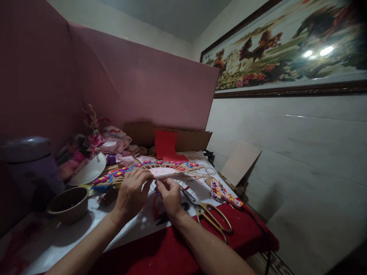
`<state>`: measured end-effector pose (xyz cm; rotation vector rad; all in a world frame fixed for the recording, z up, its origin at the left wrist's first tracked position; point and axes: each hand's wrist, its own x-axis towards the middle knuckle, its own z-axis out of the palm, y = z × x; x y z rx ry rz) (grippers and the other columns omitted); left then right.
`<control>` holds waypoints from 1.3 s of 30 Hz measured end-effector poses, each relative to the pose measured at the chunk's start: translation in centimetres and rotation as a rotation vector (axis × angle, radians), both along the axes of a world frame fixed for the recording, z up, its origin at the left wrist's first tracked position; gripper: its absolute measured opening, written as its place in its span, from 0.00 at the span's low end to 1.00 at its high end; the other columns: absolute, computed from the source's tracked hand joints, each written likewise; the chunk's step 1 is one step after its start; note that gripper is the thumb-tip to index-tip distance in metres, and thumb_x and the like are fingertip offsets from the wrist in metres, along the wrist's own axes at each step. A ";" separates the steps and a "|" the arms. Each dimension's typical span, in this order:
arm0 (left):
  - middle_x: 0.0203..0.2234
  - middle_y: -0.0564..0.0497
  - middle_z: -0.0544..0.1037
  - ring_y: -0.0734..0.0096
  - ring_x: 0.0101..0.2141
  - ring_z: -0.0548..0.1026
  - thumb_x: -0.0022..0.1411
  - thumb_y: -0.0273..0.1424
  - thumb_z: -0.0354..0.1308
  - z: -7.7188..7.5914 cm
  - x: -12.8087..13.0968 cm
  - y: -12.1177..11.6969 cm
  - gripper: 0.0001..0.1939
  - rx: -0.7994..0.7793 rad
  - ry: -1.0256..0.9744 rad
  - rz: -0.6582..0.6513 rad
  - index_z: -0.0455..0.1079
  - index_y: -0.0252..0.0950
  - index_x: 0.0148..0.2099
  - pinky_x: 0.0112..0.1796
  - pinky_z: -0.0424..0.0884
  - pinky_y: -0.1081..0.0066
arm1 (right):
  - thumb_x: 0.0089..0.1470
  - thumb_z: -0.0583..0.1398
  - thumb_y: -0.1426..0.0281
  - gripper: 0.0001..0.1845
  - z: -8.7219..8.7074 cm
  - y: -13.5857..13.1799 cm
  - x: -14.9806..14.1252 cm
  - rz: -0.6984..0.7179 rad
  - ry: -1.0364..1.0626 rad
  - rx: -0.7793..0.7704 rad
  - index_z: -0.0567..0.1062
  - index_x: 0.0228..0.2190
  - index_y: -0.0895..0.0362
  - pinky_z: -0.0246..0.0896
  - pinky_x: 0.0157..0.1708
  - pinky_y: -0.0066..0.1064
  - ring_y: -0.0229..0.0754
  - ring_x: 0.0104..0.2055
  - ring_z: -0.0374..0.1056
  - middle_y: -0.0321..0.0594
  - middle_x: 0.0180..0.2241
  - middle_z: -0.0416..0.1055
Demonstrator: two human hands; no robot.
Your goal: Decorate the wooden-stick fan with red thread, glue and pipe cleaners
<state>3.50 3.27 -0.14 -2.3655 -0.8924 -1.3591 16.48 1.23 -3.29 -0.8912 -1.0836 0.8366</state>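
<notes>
Two bare hands pinch a decorated fan [164, 172] over a cluttered surface [134, 225]: the left hand [134, 188] grips its lower edge, the right hand [169, 194] closes fingertips just beside; gold-handled scissors [205, 212] lie near the right forearm, a brown bowl [70, 206] left of the left hand

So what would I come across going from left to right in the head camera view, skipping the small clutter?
Lidded container → brown bowl → left hand → right hand → gold-handled scissors → board leaning by the wall.
</notes>
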 end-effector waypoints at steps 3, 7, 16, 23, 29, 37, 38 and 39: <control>0.35 0.43 0.77 0.60 0.40 0.72 0.59 0.27 0.55 -0.4 -0.3 -0.8 0.04 0.041 -0.076 -0.015 0.71 0.35 0.37 0.44 0.64 0.61 | 0.44 0.61 0.63 0.10 0.0 0.0 -0.1 -0.001 0.015 -0.006 0.73 0.22 0.59 0.58 0.26 0.27 0.35 0.22 0.61 0.34 0.19 0.69; 0.19 0.51 0.73 0.69 0.24 0.69 0.53 0.30 0.61 -1.2 -0.3 -3.3 0.07 -0.177 -0.268 -0.044 0.70 0.38 0.24 0.32 0.63 0.70 | 0.45 0.61 0.63 0.11 -0.2 -0.1 -0.1 -0.004 0.014 -0.022 0.72 0.21 0.58 0.58 0.26 0.27 0.36 0.22 0.62 0.35 0.19 0.69; 0.33 0.44 0.79 0.63 0.33 0.74 0.46 0.50 0.63 -1.0 1.8 -2.3 0.27 -1.338 -1.160 -0.354 0.74 0.31 0.39 0.32 0.65 0.69 | 0.45 0.62 0.63 0.11 -0.3 0.0 -0.1 0.016 0.016 -0.025 0.75 0.24 0.60 0.59 0.27 0.28 0.36 0.23 0.63 0.36 0.21 0.71; 0.28 0.49 0.80 0.68 0.31 0.76 0.47 0.37 0.66 0.1 2.3 -2.0 0.15 -1.433 -1.364 -0.413 0.75 0.33 0.35 0.32 0.67 0.71 | 0.45 0.62 0.62 0.13 -0.8 0.1 -0.1 0.023 0.018 -0.043 0.74 0.23 0.60 0.57 0.25 0.26 0.35 0.22 0.62 0.35 0.20 0.69; 0.29 0.46 0.80 0.68 0.30 0.77 0.53 0.31 0.62 -0.5 2.3 -2.3 0.09 -1.455 -1.385 -0.536 0.74 0.32 0.36 0.32 0.72 0.69 | 0.43 0.65 0.59 0.15 -0.6 -0.3 -0.4 0.111 0.177 -0.148 0.74 0.22 0.60 0.48 0.17 0.23 0.30 0.17 0.54 0.33 0.18 0.67; 0.29 0.44 0.80 0.67 0.25 0.76 0.52 0.29 0.63 -0.9 2.4 -2.3 0.11 -1.448 -1.396 -0.519 0.72 0.30 0.38 0.25 0.73 0.69 | 0.40 0.66 0.58 0.17 -0.2 -0.8 -0.8 0.093 0.220 -0.186 0.73 0.21 0.60 0.46 0.14 0.22 0.28 0.14 0.52 0.32 0.16 0.67; 0.29 0.44 0.80 0.67 0.25 0.76 0.51 0.29 0.64 -1.0 2.5 -2.3 0.12 -1.443 -1.395 -0.514 0.71 0.30 0.39 0.25 0.73 0.69 | 0.41 0.65 0.58 0.17 -0.3 -0.7 -0.8 0.086 0.215 -0.185 0.73 0.21 0.60 0.46 0.14 0.22 0.28 0.14 0.52 0.32 0.16 0.67; 0.29 0.44 0.79 0.67 0.24 0.76 0.49 0.29 0.65 -1.0 2.6 -2.3 0.14 -1.434 -1.390 -0.511 0.71 0.30 0.39 0.24 0.73 0.69 | 0.41 0.65 0.58 0.17 -0.4 -0.7 -0.8 0.082 0.210 -0.184 0.72 0.21 0.60 0.45 0.14 0.22 0.28 0.14 0.53 0.32 0.16 0.67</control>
